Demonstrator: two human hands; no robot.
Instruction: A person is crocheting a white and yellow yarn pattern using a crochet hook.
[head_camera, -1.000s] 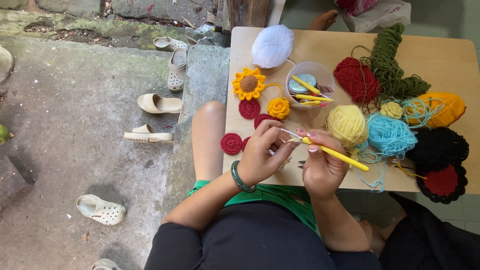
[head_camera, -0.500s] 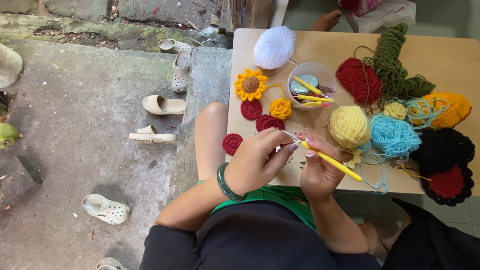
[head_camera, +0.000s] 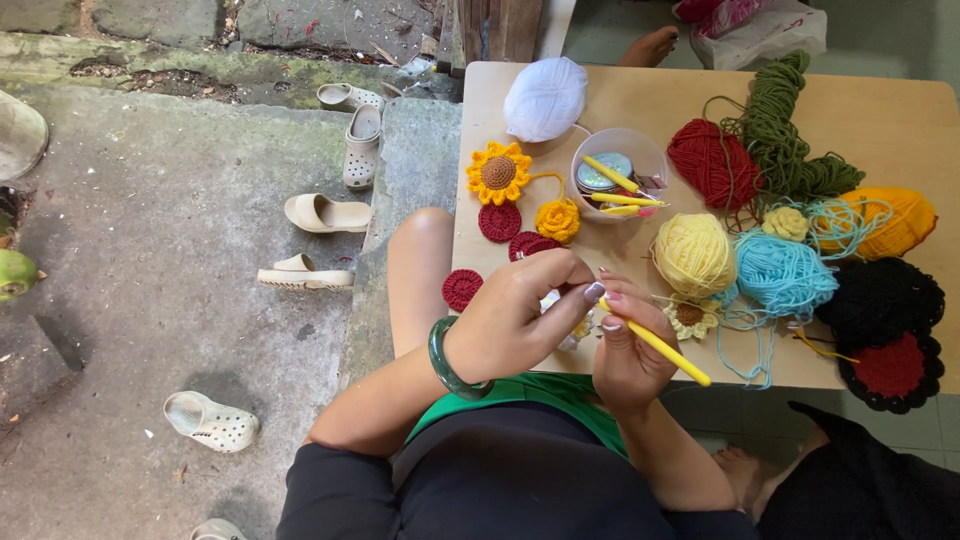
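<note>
My right hand (head_camera: 632, 345) grips a yellow crochet hook (head_camera: 662, 347) that slants down to the right over the near edge of the wooden table (head_camera: 620, 90). My left hand (head_camera: 520, 315), with a green bangle (head_camera: 445, 362) on its wrist, pinches a small pale crochet piece (head_camera: 578, 327) at the hook's tip; most of the piece is hidden by my fingers. A pale yellow yarn ball (head_camera: 694, 253) and a light blue yarn ball (head_camera: 784, 274) lie just right of my hands. A small flower with a brown centre (head_camera: 689, 315) lies beside them.
The table holds a white yarn ball (head_camera: 546, 97), a crocheted sunflower (head_camera: 498, 173), red crocheted discs (head_camera: 500, 222), a cup of hooks (head_camera: 618, 170), red, green, orange and black yarn. Sandals and clogs (head_camera: 316, 213) lie on the concrete floor at left. Someone's foot (head_camera: 652, 45) shows beyond the table.
My hands have stayed together at the table's near edge, working the hook on the small piece. The camera view has shifted slightly.
</note>
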